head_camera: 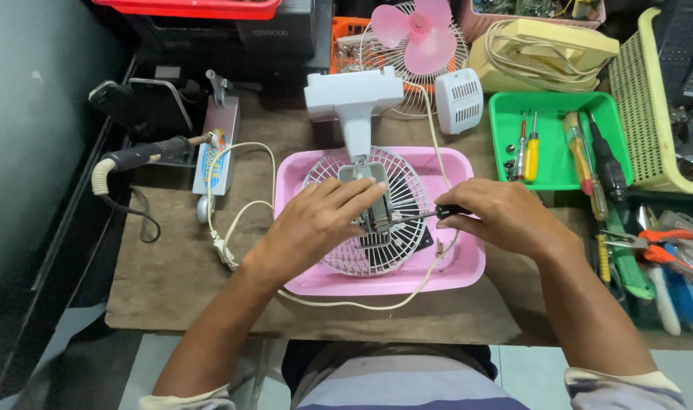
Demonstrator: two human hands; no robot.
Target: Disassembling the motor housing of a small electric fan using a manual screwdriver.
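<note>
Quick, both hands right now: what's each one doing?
Left hand: fingers resting on the motor at the fan grille, not closed around it.
Right hand: closed on a screwdriver, tip at the motor.

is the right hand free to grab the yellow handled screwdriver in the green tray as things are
Probably not at once: the right hand is closed round a black-handled screwdriver working at the fan grille. The yellow-handled screwdriver lies uncovered in the green tray just beyond it, so the path itself looks open.

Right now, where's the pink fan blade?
Head view, top centre: the pink plastic fan blade sits at the table's back edge, against an orange wire basket, left of the cream corded unit.
</note>
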